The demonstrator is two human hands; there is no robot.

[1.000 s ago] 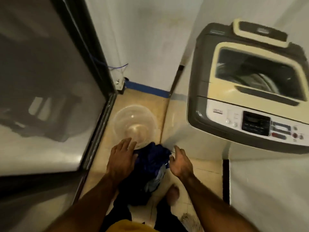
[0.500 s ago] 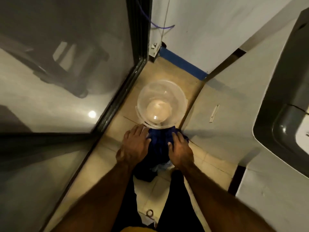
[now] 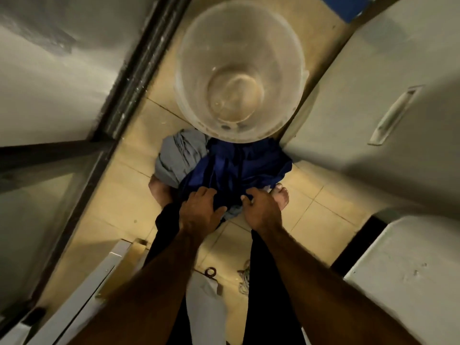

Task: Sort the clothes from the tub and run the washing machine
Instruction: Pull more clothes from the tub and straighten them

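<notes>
A clear plastic tub stands empty on the tiled floor. Just in front of it lies a heap of clothes: a dark blue garment on top and a grey one at its left. My left hand lies on the near edge of the blue garment with fingers curled into the cloth. My right hand grips the same edge a little to the right. The washing machine's white side panel fills the right; its top is out of view.
A dark-framed glass door runs along the left. My bare feet flank the heap. A white board lies at lower left; a metal ring and a bit of cord lie on the floor between my legs.
My head has tipped down and closer, so the machine's top left the view. Both hands slid from the heap's far side to its near edge, uncovering the grey garment.
</notes>
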